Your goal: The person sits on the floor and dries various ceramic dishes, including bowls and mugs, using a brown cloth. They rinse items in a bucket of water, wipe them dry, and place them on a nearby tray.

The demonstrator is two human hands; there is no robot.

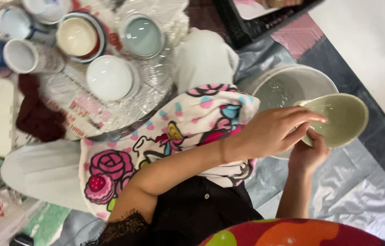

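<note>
Both hands hold the bowl rim over the basin.

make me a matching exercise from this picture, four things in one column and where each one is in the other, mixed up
Things
1. greenish bowl
2. white bucket
3. dark red cloth
4. black crate

Places
a. at the top edge, beyond the bucket
b. held in both hands, the left hand across its rim and the right hand beneath it
c. lying beside the cups of glaze on the left
d. on the grey sheet, right under the bowl

Pairs: 1-b, 2-d, 3-c, 4-a
</note>
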